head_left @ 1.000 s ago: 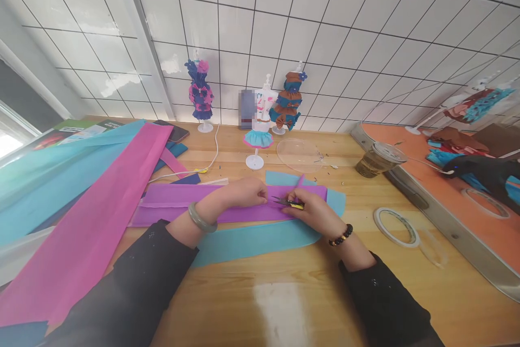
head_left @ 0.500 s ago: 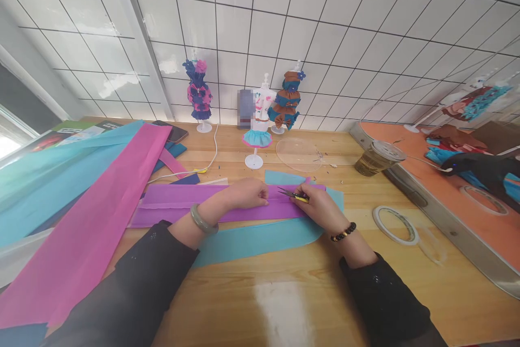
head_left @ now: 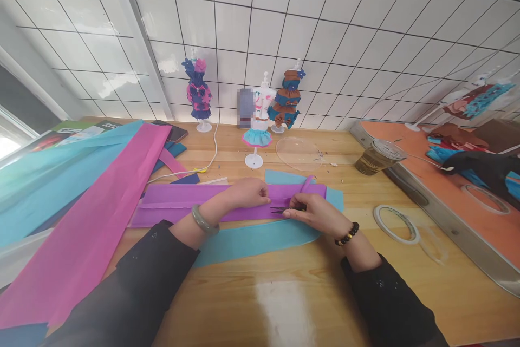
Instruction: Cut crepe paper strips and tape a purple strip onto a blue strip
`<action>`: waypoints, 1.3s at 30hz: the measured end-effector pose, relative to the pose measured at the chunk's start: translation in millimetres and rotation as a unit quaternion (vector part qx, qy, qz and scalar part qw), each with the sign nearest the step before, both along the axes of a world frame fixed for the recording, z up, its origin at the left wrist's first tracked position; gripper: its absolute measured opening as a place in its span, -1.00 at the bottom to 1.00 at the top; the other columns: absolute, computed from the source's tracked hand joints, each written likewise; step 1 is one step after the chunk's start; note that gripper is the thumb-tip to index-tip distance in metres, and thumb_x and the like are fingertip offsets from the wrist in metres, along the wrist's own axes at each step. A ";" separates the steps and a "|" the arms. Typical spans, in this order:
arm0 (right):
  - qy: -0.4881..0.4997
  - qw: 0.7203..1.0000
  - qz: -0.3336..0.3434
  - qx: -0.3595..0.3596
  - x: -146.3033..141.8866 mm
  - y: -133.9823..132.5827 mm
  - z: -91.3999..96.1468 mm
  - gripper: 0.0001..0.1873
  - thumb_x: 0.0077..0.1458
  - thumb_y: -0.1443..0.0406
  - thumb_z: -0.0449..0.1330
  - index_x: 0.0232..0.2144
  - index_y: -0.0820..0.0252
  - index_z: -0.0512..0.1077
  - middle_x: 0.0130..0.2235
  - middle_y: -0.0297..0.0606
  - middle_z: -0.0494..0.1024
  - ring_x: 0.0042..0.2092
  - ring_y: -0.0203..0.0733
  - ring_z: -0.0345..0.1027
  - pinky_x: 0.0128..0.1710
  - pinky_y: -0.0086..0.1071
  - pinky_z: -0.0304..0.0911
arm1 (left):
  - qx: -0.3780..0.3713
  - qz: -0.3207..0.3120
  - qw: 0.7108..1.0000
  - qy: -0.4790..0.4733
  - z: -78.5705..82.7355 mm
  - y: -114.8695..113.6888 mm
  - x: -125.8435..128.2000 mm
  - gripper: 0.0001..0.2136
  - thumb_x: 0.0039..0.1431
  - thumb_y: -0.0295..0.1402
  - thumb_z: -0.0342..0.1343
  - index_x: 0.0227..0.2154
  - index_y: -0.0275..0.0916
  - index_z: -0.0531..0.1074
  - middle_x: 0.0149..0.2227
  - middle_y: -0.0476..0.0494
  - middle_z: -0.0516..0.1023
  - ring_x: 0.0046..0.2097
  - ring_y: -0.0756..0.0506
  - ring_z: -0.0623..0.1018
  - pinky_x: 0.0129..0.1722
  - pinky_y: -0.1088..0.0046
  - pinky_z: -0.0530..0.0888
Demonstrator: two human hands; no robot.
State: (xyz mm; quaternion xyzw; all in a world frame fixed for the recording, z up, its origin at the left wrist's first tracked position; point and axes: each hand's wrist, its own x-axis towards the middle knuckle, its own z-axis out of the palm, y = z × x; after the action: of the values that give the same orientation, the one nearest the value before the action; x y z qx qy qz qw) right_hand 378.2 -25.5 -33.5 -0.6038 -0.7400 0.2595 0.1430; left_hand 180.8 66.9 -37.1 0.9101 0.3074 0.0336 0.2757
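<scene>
A purple strip (head_left: 162,198) of thin, paper-like material lies flat across the table, with a crease running along it. The curled fingers of my left hand (head_left: 249,193) pinch it near its middle. Just to the right, my right hand (head_left: 311,210) is closed around small scissors (head_left: 278,210), whose dark blades point left over the strip. Most of their handle is hidden in my palm. By my right hand, a narrow purple piece (head_left: 307,182) curls up at the strip's upper edge. A light blue strip (head_left: 247,242) lies partly under the purple one.
Pink (head_left: 93,217) and blue strips (head_left: 81,174) pile at the left. Small dressed mannequins (head_left: 255,138) stand at the wall. On the right are a lidded cup (head_left: 379,156), a tape roll (head_left: 396,224) and a raised orange surface (head_left: 402,141). A white cable (head_left: 215,152) crosses the back.
My right hand has moved slightly down and turned, so the scissor blades sit lower. The narrow purple piece now shows more above it. My left hand has barely moved.
</scene>
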 end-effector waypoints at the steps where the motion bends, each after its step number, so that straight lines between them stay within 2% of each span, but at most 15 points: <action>1: -0.006 1.000 -0.003 -0.008 2.1 0.5 -0.3 -0.58 -0.04 -0.06 0.06 -0.52 0.18 0.32 -0.51 -0.35 0.40 -0.47 -0.31 0.20 -0.49 -0.44 0.07 | -0.001 0.000 1.000 -0.002 -0.5 0.2 0.1 -0.76 0.01 -0.20 -0.02 -0.54 -0.26 0.40 -0.55 -0.01 0.41 -0.50 0.02 0.32 -0.55 0.52 0.12; 11: -0.066 0.996 -0.054 0.004 19.6 4.2 -2.0 -0.55 -0.06 -0.09 0.06 -0.58 0.16 0.27 -0.55 -0.33 0.41 -0.51 -0.31 0.20 -0.55 -0.43 -0.01 | -0.010 -0.008 1.000 -0.006 -7.1 4.7 -0.2 -0.78 0.00 -0.19 -0.01 -0.53 -0.23 0.39 -0.54 0.01 0.42 -0.50 0.02 0.34 -0.56 0.52 0.14; 18: -0.077 0.996 -0.046 0.019 15.4 4.3 -5.0 -0.54 -0.06 -0.11 0.05 -0.59 0.15 0.26 -0.57 -0.38 0.39 -0.53 -0.33 0.18 -0.56 -0.45 -0.02 | -0.044 -0.011 0.999 -0.007 -7.0 6.8 -2.7 -0.81 -0.03 -0.23 0.01 -0.47 -0.22 0.43 -0.49 0.00 0.44 -0.46 0.01 0.38 -0.52 0.54 0.20; 26: -0.081 0.993 -0.030 0.076 5.8 6.8 -9.1 -0.54 -0.05 -0.11 0.05 -0.56 0.15 0.34 -0.53 -0.33 0.45 -0.50 -0.30 0.25 -0.53 -0.44 0.02 | -0.060 -0.014 0.998 -0.007 -3.9 6.0 -3.7 -0.82 -0.04 -0.25 0.00 -0.46 -0.21 0.43 -0.48 0.02 0.46 -0.45 0.02 0.37 -0.53 0.55 0.19; 33: -0.102 0.987 -0.018 0.124 0.0 8.8 -12.1 -0.58 -0.03 -0.08 0.07 -0.52 0.14 0.36 -0.48 -0.33 0.49 -0.43 -0.26 0.32 -0.47 -0.43 0.08 | -0.068 -0.016 0.997 -0.013 -3.7 5.4 -3.8 -0.85 -0.07 -0.28 0.00 -0.51 -0.22 0.39 -0.51 0.03 0.43 -0.47 0.03 0.36 -0.55 0.54 0.17; 39: -0.119 0.984 -0.005 0.131 -2.9 11.3 -13.9 -0.58 -0.02 -0.07 0.06 -0.47 0.14 0.39 -0.45 -0.31 0.51 -0.40 -0.23 0.36 -0.42 -0.41 0.12 | -0.087 -0.008 0.996 -0.010 -4.7 5.5 -3.4 -0.87 -0.08 -0.29 0.00 -0.52 -0.22 0.38 -0.52 0.04 0.43 -0.48 0.03 0.36 -0.54 0.52 0.17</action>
State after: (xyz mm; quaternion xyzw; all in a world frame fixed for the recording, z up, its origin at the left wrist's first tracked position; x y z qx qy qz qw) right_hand 375.3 -14.2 -47.3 -0.6100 -0.7763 0.0862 0.1332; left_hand 177.4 72.4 -41.8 0.8846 0.2989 0.0137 0.3576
